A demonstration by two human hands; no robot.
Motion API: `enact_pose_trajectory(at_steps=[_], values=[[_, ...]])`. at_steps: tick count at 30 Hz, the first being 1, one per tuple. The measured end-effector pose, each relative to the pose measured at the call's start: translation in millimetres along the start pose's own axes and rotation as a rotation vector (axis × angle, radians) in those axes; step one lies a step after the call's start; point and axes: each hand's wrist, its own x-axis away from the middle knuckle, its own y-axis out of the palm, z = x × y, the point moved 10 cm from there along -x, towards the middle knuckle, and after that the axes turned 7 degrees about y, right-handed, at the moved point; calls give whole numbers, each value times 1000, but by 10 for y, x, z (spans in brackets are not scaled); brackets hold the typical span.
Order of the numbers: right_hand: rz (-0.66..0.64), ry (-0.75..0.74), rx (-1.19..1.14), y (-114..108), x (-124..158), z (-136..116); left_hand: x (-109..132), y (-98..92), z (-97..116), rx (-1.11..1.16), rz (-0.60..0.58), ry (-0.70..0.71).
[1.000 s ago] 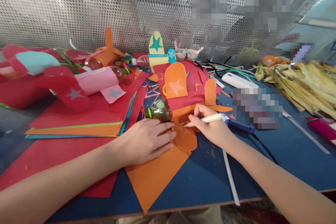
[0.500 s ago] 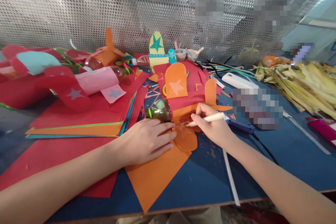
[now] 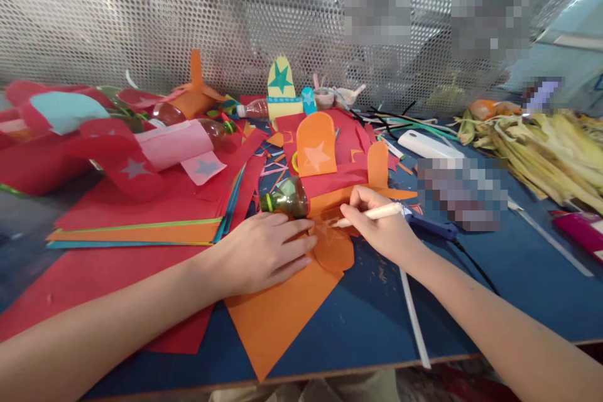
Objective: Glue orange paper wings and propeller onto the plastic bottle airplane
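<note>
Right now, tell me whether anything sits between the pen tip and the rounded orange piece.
Nothing visible does. The white pen in the right hand has its tip at the rounded orange piece; the left hand lies flat beside it, and the bottle lies behind.

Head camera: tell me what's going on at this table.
A person works over a blue table strewn with coloured paper. Their left hand lies flat, pressing down an orange sheet. Their right hand grips a white pen with its tip at a rounded orange cut-out lying on that sheet. A small bottle lies on its side just beyond the left hand. Red sheets are stacked to the left.
</note>
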Motion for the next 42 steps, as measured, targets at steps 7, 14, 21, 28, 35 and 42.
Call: enact_pose_trajectory(at_steps=[7, 14, 21, 28, 35, 42], values=[[52, -34, 84, -46, -1, -36, -7, -4, 11, 1, -6, 6], [47, -23, 94, -45, 3, -26, -2, -6, 5, 1, -3, 1], [60, -23, 105, -53, 1, -51, -7, -8, 3, -3, 4, 6], [64, -25, 86, -60, 11, -73, -9, -8, 10, -11, -6, 9], [77, -38, 100, -73, 15, -107, -7, 2, 1, 0, -3, 5], [76, -31, 101, -73, 14, -90, -7, -2, 7, 1, -1, 4]])
